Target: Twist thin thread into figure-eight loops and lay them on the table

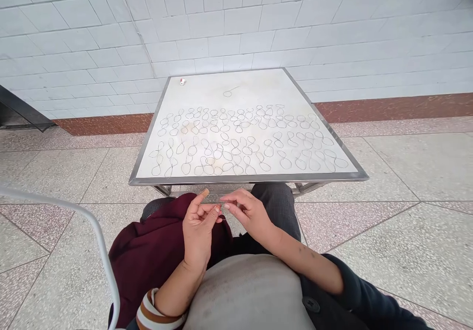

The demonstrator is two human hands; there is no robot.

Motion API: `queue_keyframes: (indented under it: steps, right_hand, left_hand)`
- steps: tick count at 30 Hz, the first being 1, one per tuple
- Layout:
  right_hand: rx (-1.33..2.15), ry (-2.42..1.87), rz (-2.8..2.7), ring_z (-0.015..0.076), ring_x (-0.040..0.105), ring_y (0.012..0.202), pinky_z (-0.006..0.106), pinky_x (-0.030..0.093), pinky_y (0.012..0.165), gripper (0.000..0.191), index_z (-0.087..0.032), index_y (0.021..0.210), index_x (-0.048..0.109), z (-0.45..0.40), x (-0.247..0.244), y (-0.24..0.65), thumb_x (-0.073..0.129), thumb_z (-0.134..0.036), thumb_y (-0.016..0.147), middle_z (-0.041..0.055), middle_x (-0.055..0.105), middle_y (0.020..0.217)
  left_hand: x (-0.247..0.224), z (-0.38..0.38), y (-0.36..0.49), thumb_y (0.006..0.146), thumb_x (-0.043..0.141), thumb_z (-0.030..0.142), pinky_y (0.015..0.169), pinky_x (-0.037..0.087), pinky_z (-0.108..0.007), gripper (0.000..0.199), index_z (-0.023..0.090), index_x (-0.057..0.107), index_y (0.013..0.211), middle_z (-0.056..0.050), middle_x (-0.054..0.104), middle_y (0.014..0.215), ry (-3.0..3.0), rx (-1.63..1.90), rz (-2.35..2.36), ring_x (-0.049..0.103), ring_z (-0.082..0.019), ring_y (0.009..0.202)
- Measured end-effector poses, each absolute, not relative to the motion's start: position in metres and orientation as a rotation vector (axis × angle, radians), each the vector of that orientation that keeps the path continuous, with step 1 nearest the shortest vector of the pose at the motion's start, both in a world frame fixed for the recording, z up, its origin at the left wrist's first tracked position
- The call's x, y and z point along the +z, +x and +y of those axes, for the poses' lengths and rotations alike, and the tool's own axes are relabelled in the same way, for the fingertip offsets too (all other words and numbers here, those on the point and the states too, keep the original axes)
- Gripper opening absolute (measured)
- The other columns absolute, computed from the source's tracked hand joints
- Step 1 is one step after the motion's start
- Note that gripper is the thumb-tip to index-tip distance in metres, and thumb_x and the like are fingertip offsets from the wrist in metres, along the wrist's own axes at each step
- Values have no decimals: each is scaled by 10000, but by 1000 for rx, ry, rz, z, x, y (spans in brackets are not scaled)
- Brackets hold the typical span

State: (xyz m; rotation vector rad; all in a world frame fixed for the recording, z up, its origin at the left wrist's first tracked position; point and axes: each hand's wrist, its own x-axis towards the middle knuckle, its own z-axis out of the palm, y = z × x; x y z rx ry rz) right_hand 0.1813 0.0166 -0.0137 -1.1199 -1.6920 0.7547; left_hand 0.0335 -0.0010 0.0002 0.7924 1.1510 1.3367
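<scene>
Both hands meet over my lap, just in front of the table's near edge. My left hand (199,226) has its thumb and index finger pressed together, and what lies between them is too small to name. Close beside it, my right hand (249,213) pinches with thumb and index finger near the left fingertips. Its held thing cannot be made out either. On the white tabletop (207,91) lie several rows of thin dark wire-like loops (235,151), many shaped like a figure eight. One loop with a straight tail (227,93) sits apart from them, farther back.
A small white and red object (182,82) rests at the table's far left corner. The table has a grey metal rim (251,178). Behind it stands a white tiled wall (207,29). A curved pale tube (99,236) is at the left, and dark red cloth (148,251) covers my left leg.
</scene>
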Motion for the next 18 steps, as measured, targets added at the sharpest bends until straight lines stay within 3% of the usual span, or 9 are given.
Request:
queue_keyframes:
  steps: [7,18]
  right_hand:
    - [1108,-1095,-1468,128,584,723,236,477,612,92,-212,907,614,24,-9,172,578,-295,891,4,622,827]
    - [880,-1144,-1672,138,504,714,271,438,661,134,-222,919,483,20,-18,168,368,-244,985,8,517,824]
  left_hand:
    - [0,-2,38,737,761,261,629,498,-224,514,187,583,1215,30,650,696,803,1250,1173,585,-114,675]
    - [-2,-2,43,778,714,270,679,509,-256,477,191,581,1229,33,638,693,828,1162,1159,576,-112,658]
